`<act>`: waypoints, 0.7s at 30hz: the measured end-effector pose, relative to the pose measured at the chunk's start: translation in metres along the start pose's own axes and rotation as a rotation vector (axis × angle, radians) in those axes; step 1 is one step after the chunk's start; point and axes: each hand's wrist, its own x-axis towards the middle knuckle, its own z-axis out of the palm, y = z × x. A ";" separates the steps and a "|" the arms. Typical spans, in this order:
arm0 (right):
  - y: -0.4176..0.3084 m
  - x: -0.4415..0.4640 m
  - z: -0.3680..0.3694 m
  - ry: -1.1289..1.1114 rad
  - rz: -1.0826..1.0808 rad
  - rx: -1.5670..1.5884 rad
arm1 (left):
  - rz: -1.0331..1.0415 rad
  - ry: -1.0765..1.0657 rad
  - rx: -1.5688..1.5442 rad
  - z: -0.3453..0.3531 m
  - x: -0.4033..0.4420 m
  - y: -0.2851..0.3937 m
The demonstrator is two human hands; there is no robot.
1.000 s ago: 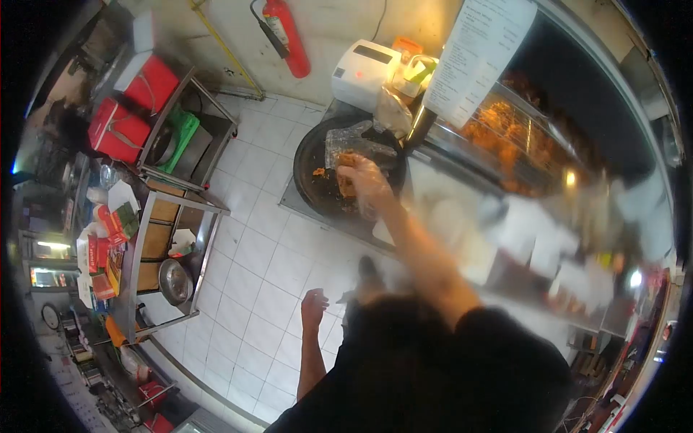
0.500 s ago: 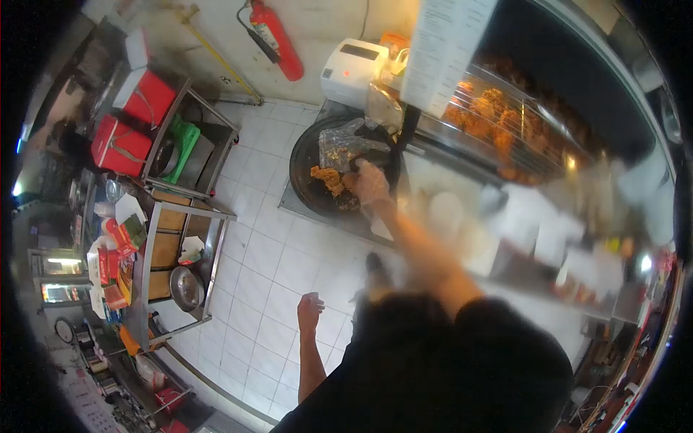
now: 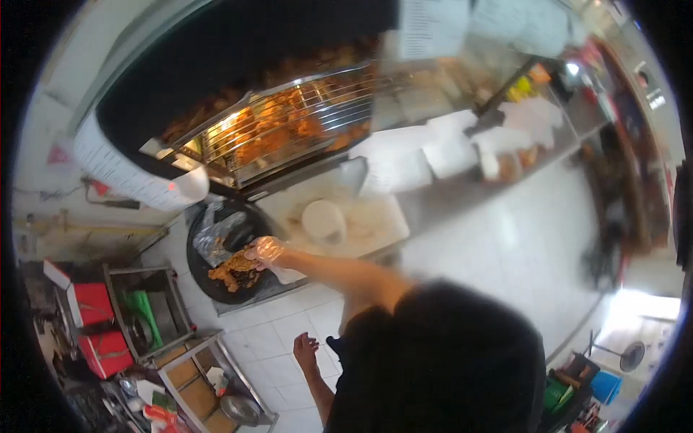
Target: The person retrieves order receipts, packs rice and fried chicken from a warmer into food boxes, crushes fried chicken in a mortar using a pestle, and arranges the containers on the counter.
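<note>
My right hand [image 3: 270, 250], in a clear plastic glove, is closed on the near end of a piece of fried chicken [image 3: 241, 261]. More browned, crumbed fried food lies close by, and I cannot tell where one piece ends and another begins. Beneath it is a round black pan [image 3: 198, 268], which also contains a crumpled clear plastic bag [image 3: 212, 234]. My left hand [image 3: 306, 349] hangs bare over the tiled floor, fingers loosely bent and apart, with nothing in it.
A white cutting board [image 3: 375, 213] bears a round white object [image 3: 323, 221]. Behind it stands a lit display rack [image 3: 281, 130] of fried food. Open white boxes [image 3: 393, 162] line the counter to the right. Metal carts [image 3: 209, 368] and red boxes [image 3: 105, 350] are at lower left.
The view has swung rightward, so the pan sits further left and more counter shows. My right hand stays at the pan, with the chicken now visible in its fingers. My left hand still hangs low.
</note>
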 end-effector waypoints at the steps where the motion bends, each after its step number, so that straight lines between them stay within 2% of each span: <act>1: 0.024 0.005 -0.022 -0.132 -0.117 0.200 | -0.076 -0.026 0.055 -0.001 -0.004 -0.017; 4: 0.042 -0.040 -0.125 -0.247 -0.160 0.622 | -0.254 -0.080 0.176 -0.003 -0.003 -0.061; 5: -0.014 -0.138 -0.153 -0.014 -0.364 0.417 | -0.246 -0.104 0.151 -0.004 0.001 -0.075; 6: -0.070 -0.218 -0.175 0.262 -0.255 0.090 | -0.064 -0.185 0.313 0.002 0.004 -0.067; 7: -0.037 -0.223 -0.223 0.446 -0.456 0.092 | 0.129 -0.233 0.468 0.008 0.007 -0.059; 8: -0.005 -0.229 -0.270 0.640 -0.645 0.058 | 0.081 -0.193 0.350 0.014 0.008 -0.052; 9: 0.000 -0.253 -0.310 0.684 -0.710 0.528 | 0.085 -0.195 0.435 0.018 0.017 -0.049; 10: 0.052 -0.248 -0.392 1.013 -0.610 -0.288 | -0.002 -0.163 0.455 0.009 0.041 -0.075; 11: 0.040 -0.266 -0.410 0.939 -0.596 -0.044 | 0.026 -0.166 0.317 0.019 0.044 -0.066; 12: 0.028 -0.285 -0.427 0.883 -0.577 0.205 | -0.025 -0.182 0.345 0.050 0.024 -0.011; 14: 0.029 -0.274 -0.459 0.881 -0.573 0.450 | -0.118 -0.210 0.298 0.073 0.032 0.008; 15: 0.038 -0.264 -0.482 0.882 -0.562 0.450 | -0.121 -0.229 0.338 0.086 0.029 0.025; 17: 0.062 -0.240 -0.521 0.988 -0.277 0.477 | -0.133 -0.236 0.386 0.103 0.025 0.039; 18: 0.068 -0.239 -0.526 0.984 -0.263 0.488 | -0.093 -0.248 0.406 0.107 0.023 0.044; 19: 0.067 -0.240 -0.526 1.177 -0.103 -0.433 | -0.050 -0.262 0.427 0.108 0.020 0.048; 21: 0.052 -0.243 -0.521 1.142 0.146 -0.952 | -0.061 -0.249 0.438 0.109 0.009 0.057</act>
